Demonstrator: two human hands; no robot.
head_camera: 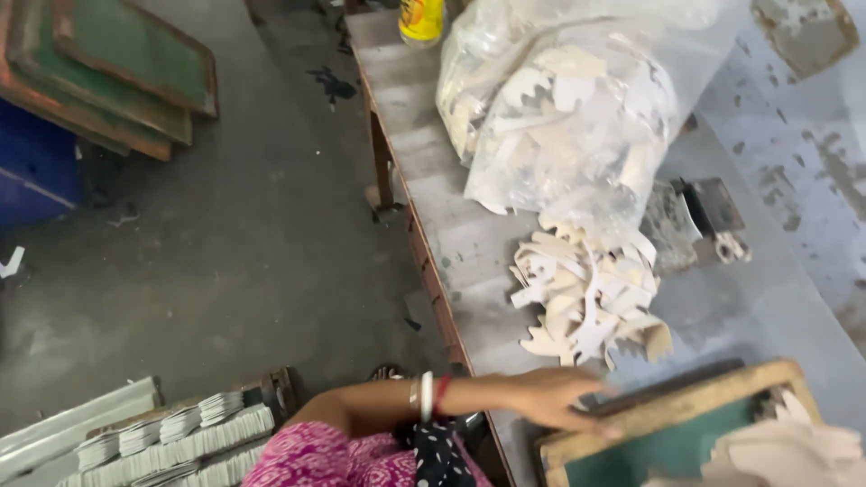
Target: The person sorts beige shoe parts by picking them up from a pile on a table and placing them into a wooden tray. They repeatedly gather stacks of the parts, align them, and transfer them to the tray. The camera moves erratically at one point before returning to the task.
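Green frames lean top left, card stacks low left, then hand, which one unclear, lies flat w/ fingers spread on wood frame at surface edge, cutouts & bag beyond.

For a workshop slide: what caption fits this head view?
A hand rests on a wooden-framed green screen beside loose cream cutouts spilling from a clear bag.

The wooden frame runs off the bottom edge; the hand is blurred.
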